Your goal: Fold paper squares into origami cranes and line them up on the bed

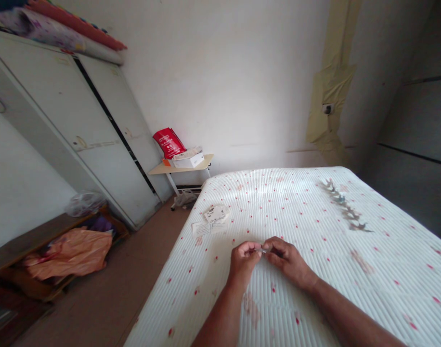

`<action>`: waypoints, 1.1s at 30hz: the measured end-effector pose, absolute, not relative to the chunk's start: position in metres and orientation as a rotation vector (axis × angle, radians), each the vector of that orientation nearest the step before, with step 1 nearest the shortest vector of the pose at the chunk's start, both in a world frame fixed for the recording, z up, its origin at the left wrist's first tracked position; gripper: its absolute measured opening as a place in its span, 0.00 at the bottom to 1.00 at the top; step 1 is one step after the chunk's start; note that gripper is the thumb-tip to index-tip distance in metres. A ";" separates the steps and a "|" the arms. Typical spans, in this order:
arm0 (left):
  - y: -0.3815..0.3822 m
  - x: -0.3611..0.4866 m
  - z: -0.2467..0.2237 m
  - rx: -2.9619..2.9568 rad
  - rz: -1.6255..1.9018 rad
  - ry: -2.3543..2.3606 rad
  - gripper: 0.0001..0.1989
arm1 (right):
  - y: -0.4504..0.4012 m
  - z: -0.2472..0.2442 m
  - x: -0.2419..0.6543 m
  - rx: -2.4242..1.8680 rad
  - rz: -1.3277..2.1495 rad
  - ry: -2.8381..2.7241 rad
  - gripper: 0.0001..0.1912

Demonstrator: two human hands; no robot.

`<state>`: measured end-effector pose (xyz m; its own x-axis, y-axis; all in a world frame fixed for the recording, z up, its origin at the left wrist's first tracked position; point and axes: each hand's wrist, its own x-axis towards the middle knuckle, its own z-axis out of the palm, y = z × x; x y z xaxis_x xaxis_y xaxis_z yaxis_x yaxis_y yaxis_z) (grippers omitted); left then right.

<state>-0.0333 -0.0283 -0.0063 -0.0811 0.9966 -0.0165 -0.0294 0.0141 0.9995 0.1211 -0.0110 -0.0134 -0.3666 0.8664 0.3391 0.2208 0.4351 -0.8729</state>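
Note:
My left hand and my right hand meet above the bed, fingertips pinched together. Between them is a small, pale folded piece of paper, mostly covered by the fingers. Both hands grip it, one from each side. Ahead and to the left, printed paper sheets lie on the bed with a small stack of paper pieces on top. Off to the right, several folded paper birds stand in a row on the quilted bedspread.
Beyond the bed's far left corner, a small table carries a red bag and a white box. Grey cabinets line the left wall. A low wooden bench with an orange cloth or bag stands below them.

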 end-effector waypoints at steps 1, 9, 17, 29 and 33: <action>-0.028 -0.033 -0.007 1.148 1.270 1.253 0.09 | -0.011 -0.014 0.121 -0.926 0.953 -1.836 0.05; -0.025 -0.031 -0.013 1.176 1.253 1.250 0.09 | -0.009 -0.013 0.121 -0.854 0.713 -1.945 0.06; -0.024 -0.030 -0.016 1.321 1.336 1.235 0.11 | -0.016 -0.007 0.112 -0.903 0.114 -2.106 0.07; -0.023 -0.023 -0.023 1.412 1.311 1.362 0.09 | -0.014 -0.014 0.114 -1.106 0.239 -2.076 0.07; -0.021 -0.023 -0.027 1.452 1.326 1.392 0.12 | -0.016 -0.010 0.115 -1.163 0.260 -2.127 0.09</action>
